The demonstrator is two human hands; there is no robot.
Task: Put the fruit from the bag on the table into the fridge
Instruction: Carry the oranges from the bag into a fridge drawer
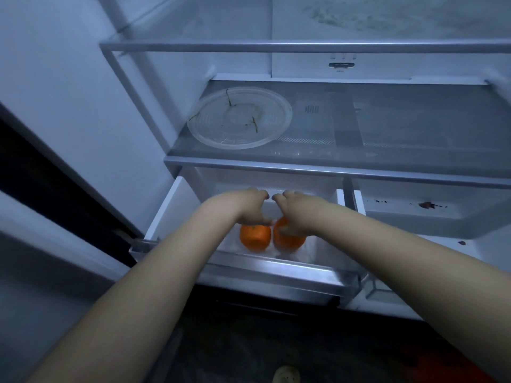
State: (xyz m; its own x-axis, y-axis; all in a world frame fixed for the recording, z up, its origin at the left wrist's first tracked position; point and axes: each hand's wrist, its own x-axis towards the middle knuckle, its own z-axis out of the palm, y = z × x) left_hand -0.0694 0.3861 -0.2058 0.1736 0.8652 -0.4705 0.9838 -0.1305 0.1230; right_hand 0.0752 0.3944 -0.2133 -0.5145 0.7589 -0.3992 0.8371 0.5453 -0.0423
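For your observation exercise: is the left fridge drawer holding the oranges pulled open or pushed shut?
Open. The left drawer juts forward past the shelf edge above, its inside exposed, with two oranges on its floor and both hands reaching in.

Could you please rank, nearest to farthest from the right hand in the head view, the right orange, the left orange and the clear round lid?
From the right hand:
1. Right orange, under it in the open drawer.
2. Left orange, beside it, leftward.
3. Clear round lid, on the shelf above.
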